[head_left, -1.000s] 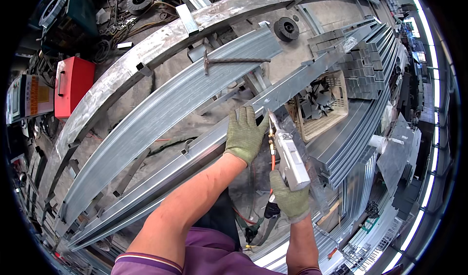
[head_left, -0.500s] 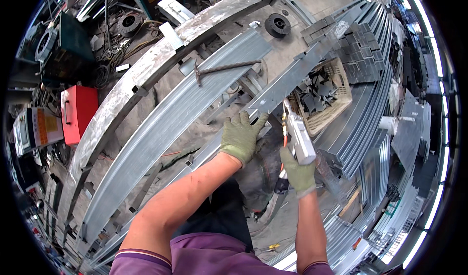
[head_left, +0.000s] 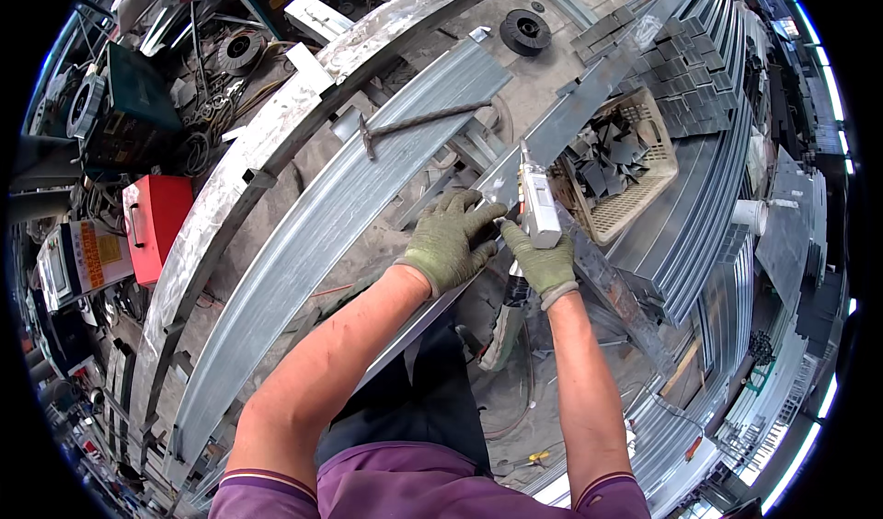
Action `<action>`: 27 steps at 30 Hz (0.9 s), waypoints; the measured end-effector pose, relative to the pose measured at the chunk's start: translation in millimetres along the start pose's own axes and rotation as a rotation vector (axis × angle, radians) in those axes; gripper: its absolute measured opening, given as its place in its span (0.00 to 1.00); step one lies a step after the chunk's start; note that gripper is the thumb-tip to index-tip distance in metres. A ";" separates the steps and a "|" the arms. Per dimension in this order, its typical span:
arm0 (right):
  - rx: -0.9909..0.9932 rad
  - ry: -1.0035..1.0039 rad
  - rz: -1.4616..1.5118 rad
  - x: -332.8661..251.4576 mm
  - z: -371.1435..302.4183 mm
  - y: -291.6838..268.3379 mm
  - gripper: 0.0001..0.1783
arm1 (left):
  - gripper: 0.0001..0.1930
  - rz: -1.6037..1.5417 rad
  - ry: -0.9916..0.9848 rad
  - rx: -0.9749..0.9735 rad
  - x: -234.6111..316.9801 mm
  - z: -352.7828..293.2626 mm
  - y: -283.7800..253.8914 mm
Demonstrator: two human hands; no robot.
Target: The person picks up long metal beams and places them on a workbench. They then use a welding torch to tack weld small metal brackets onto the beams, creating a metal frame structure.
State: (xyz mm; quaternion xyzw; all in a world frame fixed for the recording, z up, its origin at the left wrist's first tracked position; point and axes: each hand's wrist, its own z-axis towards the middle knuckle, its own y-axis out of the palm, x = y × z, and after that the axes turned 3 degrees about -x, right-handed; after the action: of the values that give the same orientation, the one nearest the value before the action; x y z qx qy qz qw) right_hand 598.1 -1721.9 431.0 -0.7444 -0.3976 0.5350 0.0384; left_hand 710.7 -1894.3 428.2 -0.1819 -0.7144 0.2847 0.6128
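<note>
My right hand point(head_left: 544, 263), in a green work glove, is closed around a welding gun point(head_left: 543, 211) with a boxy silver-white body. Its narrow nozzle points away from me, beside a long galvanized steel channel point(head_left: 589, 109). Close by on the left, my gloved left hand point(head_left: 446, 243) lies across that channel, fingers bent over its far side and thumb toward the near side. The glove hides the metal beneath it. Both hands nearly meet at the thumb and fingertips. A hammer point(head_left: 428, 119) with a twisted-bar handle rests on a wide steel channel point(head_left: 331, 215) farther left.
A cream plastic basket point(head_left: 635, 211) of metal offcuts stands to the right, near stacked grey plates point(head_left: 690, 77) and long nested profiles point(head_left: 727, 142). A curved steel beam point(head_left: 230, 160) arcs across the left. Beyond it are a red box point(head_left: 158, 229) and cables. A black spool point(head_left: 525, 32) lies on the floor.
The welding gun and my right hand have moved up and left, closer to my left hand. My left hand has shifted slightly left and its fingers have bent more.
</note>
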 end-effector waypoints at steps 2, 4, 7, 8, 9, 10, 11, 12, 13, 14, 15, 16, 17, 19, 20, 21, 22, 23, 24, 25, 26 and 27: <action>0.003 -0.008 0.002 8.3 2.6 4.9 0.20 | 0.27 -0.016 0.001 -0.009 -1.8 0.9 -4.0; 0.022 -0.016 0.044 6.7 1.9 9.5 0.19 | 0.26 -0.025 0.003 -0.021 -4.9 2.8 -5.7; 0.053 -0.018 0.123 -3.5 -1.6 15.6 0.17 | 0.28 -0.008 0.014 -0.032 -14.0 7.7 -3.2; 0.051 -0.012 0.121 -0.4 -0.3 15.5 0.16 | 0.28 0.003 0.021 -0.034 -16.0 8.8 -1.6; 0.049 -0.006 0.119 3.3 1.3 15.4 0.15 | 0.29 -0.026 -0.004 -0.024 -17.5 8.4 0.2; 0.046 0.011 0.098 8.9 3.9 14.2 0.14 | 0.30 -0.054 -0.025 -0.016 -16.7 8.8 0.6; 0.043 0.028 0.077 14.9 6.8 13.2 0.14 | 0.31 -0.083 -0.047 -0.008 -16.0 8.9 0.9; 0.040 0.045 0.057 19.6 8.5 11.9 0.13 | 0.32 -0.105 -0.107 -0.013 -15.1 8.6 1.2; 0.030 0.035 0.059 20.6 9.0 11.6 0.12 | 0.33 -0.128 -0.168 -0.018 -15.1 7.9 1.5; 0.021 0.026 0.061 21.5 9.1 11.1 0.11 | 0.34 -0.150 -0.229 -0.023 -15.5 7.8 1.7; 0.012 0.016 0.063 22.0 9.1 10.4 0.11 | 0.35 -0.191 -0.176 -0.025 -19.6 8.6 4.4; 0.004 0.014 0.051 20.6 9.1 10.4 0.11 | 0.35 -0.231 -0.126 -0.024 -26.2 8.4 7.6; -0.003 0.013 0.038 18.3 8.7 10.1 0.11 | 0.35 -0.271 -0.076 -0.023 -31.7 8.2 11.5; -0.006 -0.005 0.028 15.4 8.1 9.5 0.10 | 0.35 -0.305 -0.070 -0.006 -36.2 8.5 18.0; -0.002 -0.021 0.030 14.6 7.7 9.6 0.10 | 0.35 -0.324 -0.066 0.000 -36.5 9.3 19.4; 0.001 -0.038 0.033 13.6 7.3 9.4 0.10 | 0.36 -0.329 -0.074 -0.016 -37.2 9.9 20.5; 0.000 -0.024 0.053 11.9 6.6 9.2 0.10 | 0.36 -0.333 -0.084 -0.033 -35.6 10.4 17.2; -0.002 -0.011 0.074 9.8 5.8 8.9 0.10 | 0.37 -0.336 -0.095 -0.050 -34.5 10.8 15.0; -0.004 0.002 0.094 8.9 5.5 8.8 0.10 | 0.35 -0.344 -0.087 -0.026 -35.4 11.2 17.2; -0.016 -0.001 0.084 9.2 5.8 8.2 0.11 | 0.33 -0.350 -0.077 -0.002 -35.8 11.9 19.4; -0.027 -0.004 0.075 10.2 6.6 6.7 0.11 | 0.31 -0.357 -0.068 0.022 -36.4 12.2 21.4; -0.038 -0.007 0.065 10.8 7.2 5.3 0.11 | 0.31 -0.370 -0.073 0.019 -37.5 12.1 23.0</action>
State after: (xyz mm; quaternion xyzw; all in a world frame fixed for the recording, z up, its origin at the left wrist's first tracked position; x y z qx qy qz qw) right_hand 596.2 -1721.3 417.1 -0.7558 -0.3834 0.5308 0.0053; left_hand 703.6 -1901.6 383.7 -0.0309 -0.7547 0.1803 0.6300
